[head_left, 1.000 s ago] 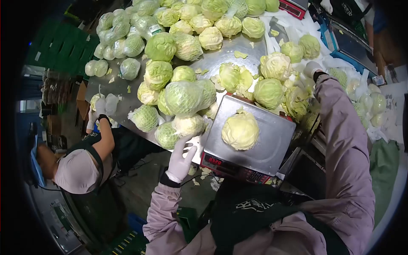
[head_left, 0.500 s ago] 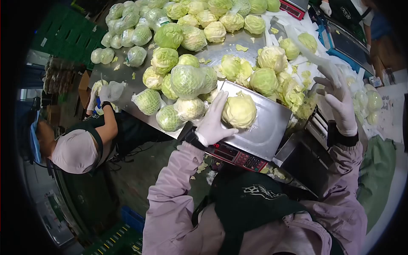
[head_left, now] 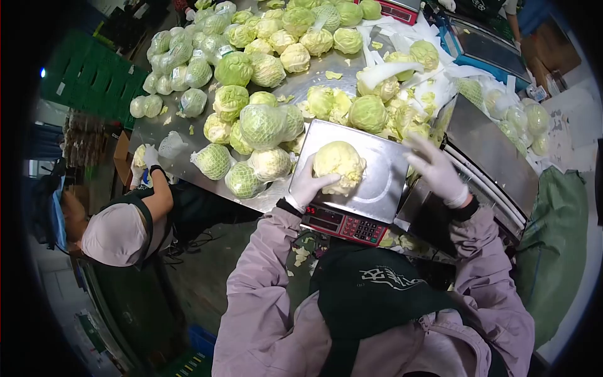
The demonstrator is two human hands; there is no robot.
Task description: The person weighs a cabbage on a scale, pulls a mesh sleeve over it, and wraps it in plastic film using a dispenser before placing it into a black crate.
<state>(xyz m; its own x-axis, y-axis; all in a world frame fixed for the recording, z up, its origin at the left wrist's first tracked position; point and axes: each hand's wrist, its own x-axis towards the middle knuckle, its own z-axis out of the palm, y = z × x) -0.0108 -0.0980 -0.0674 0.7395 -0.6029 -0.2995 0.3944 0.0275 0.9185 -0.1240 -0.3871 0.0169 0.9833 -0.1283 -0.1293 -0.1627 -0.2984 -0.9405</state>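
Note:
A pale trimmed cabbage [head_left: 339,164] rests on the steel plate of a red digital scale [head_left: 386,179]. Gloved in white, my left hand [head_left: 309,185] grips it from the left, thumb across its near side and fingers partly hidden behind it. My right hand [head_left: 438,171], also gloved, hovers by the scale's right edge with fingers apart and slightly blurred; nothing shows in it. Beyond the scale, a white strip [head_left: 391,74] lies over loose cabbages. Left of the scale are net-wrapped cabbages [head_left: 262,125].
Many cabbages, bare and netted, cover the metal table [head_left: 157,129]. A steel machine with rollers [head_left: 487,179] stands at right, beside a green sack [head_left: 549,232]. Another person [head_left: 119,229] works at left. Green crates [head_left: 94,81] are stacked behind, and a blue-framed scale [head_left: 487,53] sits far right.
My right hand has come down and left toward the scale; the white strip near it now lies on the cabbages. The cabbage has been turned, with my left hand now lower on its side.

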